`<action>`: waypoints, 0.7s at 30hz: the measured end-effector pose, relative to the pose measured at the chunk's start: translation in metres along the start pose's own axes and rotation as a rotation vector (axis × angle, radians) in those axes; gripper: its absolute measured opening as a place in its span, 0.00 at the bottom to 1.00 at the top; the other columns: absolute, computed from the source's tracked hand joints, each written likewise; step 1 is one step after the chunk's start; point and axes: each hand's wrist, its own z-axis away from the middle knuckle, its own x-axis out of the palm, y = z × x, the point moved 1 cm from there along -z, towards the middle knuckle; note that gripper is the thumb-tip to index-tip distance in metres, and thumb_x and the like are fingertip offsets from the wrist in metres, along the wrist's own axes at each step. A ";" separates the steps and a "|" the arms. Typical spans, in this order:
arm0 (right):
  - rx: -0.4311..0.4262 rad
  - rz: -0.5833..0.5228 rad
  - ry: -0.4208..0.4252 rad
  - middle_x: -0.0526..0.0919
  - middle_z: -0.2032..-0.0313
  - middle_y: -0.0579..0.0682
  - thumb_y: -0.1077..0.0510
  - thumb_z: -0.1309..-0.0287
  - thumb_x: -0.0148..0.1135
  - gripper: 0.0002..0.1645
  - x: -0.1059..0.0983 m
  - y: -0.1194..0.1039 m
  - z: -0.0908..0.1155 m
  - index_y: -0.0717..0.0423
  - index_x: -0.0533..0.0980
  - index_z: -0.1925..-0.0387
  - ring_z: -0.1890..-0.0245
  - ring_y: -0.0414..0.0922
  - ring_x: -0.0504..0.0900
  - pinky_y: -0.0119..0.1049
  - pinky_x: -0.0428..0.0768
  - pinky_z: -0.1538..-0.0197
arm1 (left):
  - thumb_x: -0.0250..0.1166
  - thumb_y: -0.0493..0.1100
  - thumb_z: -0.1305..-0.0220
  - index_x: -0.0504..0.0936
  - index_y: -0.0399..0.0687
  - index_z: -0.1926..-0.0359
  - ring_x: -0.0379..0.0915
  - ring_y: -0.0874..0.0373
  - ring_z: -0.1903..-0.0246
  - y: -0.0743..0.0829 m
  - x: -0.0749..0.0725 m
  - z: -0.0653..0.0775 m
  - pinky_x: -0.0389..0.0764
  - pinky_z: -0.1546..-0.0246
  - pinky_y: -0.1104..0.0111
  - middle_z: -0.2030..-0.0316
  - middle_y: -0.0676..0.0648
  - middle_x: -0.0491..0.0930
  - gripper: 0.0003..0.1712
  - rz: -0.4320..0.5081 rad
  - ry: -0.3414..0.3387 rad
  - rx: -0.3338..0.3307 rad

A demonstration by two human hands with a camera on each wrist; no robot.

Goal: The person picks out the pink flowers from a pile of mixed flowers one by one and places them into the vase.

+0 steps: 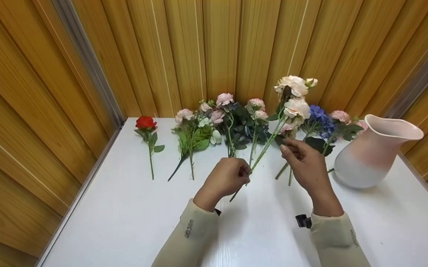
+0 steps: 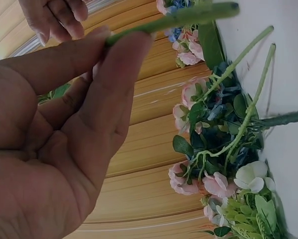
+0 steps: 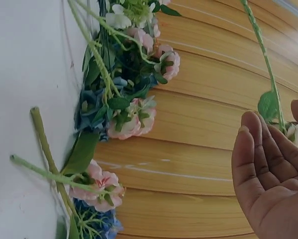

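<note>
My left hand [image 1: 228,176] pinches the green stem [image 1: 265,147] of a cream artificial flower [image 1: 296,108] low down, between thumb and fingers. In the left wrist view the cut end of the stem [image 2: 188,16] sticks out past the fingertips. The flower leans up and to the right, with two large blooms and a bud at the top. Just below the blooms is my right hand [image 1: 306,163], its fingers loosely bent and thumb apart. In the right wrist view, the right hand [image 3: 273,174] stands beside a leaf [image 3: 268,105] on that stem, holding nothing.
A pink and white vase [image 1: 369,159] stands at the right. Along the back of the white table [image 1: 125,222] lie a red rose [image 1: 146,123], green sprigs with white flowers [image 1: 215,137], pink flowers [image 1: 224,99] and a blue flower [image 1: 319,118]. Wood-patterned walls [image 1: 221,48] enclose the table.
</note>
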 end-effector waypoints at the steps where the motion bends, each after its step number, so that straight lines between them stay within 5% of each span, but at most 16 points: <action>1: 0.007 -0.026 -0.001 0.91 0.36 0.57 0.36 0.14 0.60 0.35 0.001 -0.001 0.000 0.48 0.76 0.19 0.41 0.45 0.91 0.35 0.88 0.37 | 0.76 0.33 0.27 0.94 0.44 0.52 0.90 0.57 0.59 0.002 0.000 0.001 0.90 0.53 0.66 0.58 0.46 0.95 0.06 -0.004 -0.004 0.005; 4: 0.034 -0.119 0.002 0.89 0.33 0.58 0.38 0.13 0.61 0.33 0.002 -0.003 0.001 0.50 0.77 0.20 0.46 0.33 0.90 0.22 0.85 0.43 | 0.76 0.33 0.27 0.94 0.44 0.52 0.91 0.57 0.58 0.007 0.002 0.003 0.90 0.53 0.68 0.58 0.46 0.95 0.06 -0.011 -0.014 0.017; 8: 0.055 -0.225 0.016 0.88 0.32 0.60 0.43 0.13 0.62 0.31 0.003 -0.005 0.000 0.55 0.78 0.22 0.51 0.26 0.89 0.22 0.87 0.44 | 0.77 0.32 0.28 0.94 0.43 0.54 0.90 0.59 0.59 0.011 0.004 0.003 0.89 0.54 0.69 0.59 0.46 0.95 0.05 -0.015 -0.021 0.031; 21: 0.097 -0.433 0.029 0.91 0.58 0.34 0.54 0.14 0.64 0.26 0.003 -0.007 -0.002 0.67 0.76 0.27 0.56 0.33 0.92 0.29 0.91 0.47 | 0.78 0.31 0.30 0.92 0.45 0.59 0.79 0.66 0.68 0.014 0.010 0.003 0.84 0.59 0.72 0.65 0.51 0.90 0.05 -0.053 -0.037 0.037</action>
